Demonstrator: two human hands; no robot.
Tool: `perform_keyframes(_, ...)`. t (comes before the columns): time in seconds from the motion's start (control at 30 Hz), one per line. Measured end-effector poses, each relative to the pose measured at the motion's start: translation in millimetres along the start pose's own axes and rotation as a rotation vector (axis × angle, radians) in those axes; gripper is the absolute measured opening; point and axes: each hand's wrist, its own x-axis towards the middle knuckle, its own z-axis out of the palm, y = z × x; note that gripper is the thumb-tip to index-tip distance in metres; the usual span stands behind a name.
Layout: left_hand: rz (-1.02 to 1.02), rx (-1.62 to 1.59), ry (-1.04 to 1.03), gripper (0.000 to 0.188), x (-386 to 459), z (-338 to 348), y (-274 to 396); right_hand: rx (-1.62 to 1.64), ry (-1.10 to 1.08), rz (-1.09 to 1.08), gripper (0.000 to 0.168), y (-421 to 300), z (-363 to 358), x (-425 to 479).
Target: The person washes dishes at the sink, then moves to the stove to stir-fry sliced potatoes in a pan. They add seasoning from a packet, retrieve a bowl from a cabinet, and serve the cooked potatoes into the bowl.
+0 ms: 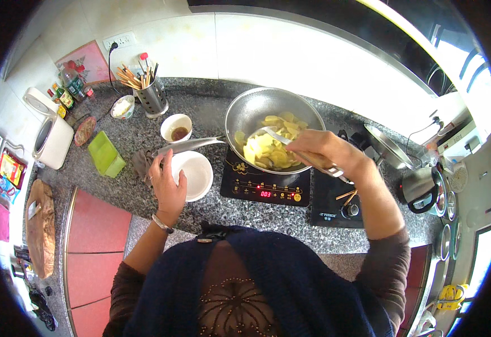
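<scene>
My right hand [327, 147] grips the wooden handle of a metal spatula [275, 135], its blade over sliced potatoes [266, 147] in a steel wok [256, 103]. The wok sits on a black induction cooktop [266, 183] with a lit red display. My left hand [166, 189] has its thumb apart from its fingers. Its fingertips are at the end of the wok's long metal handle [190, 145], and the thumb overlaps the rim of a white bowl [197, 177]. Whether it touches either is unclear.
Left on the granite counter are a small bowl with brown liquid [180, 133], a grey cloth [143, 162], a green box [106, 153] and a perforated chopstick holder [152, 99]. Chopsticks [348, 196] rest on a second cooker [329, 210] at right, near a lid [388, 145] and kettle [418, 189].
</scene>
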Motion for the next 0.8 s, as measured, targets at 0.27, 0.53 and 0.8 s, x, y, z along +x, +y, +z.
perform_keyframes(0.27, 0.055, 0.079, -0.087, 0.061, 17, 22, -2, 0.014, -0.152, 0.155, 0.020, -65, -47, -34)
perform_keyframes(0.53, 0.111, 0.090, -0.090, 0.062, 22, 25, -1, -0.111, 0.181, 0.192, 0.028, 1, 11, -37)
perform_keyframes(0.8, 0.124, 0.102, -0.131, 0.062, 20, 26, -1, 0.343, 0.298, 0.551, 0.015, 47, 64, -37)
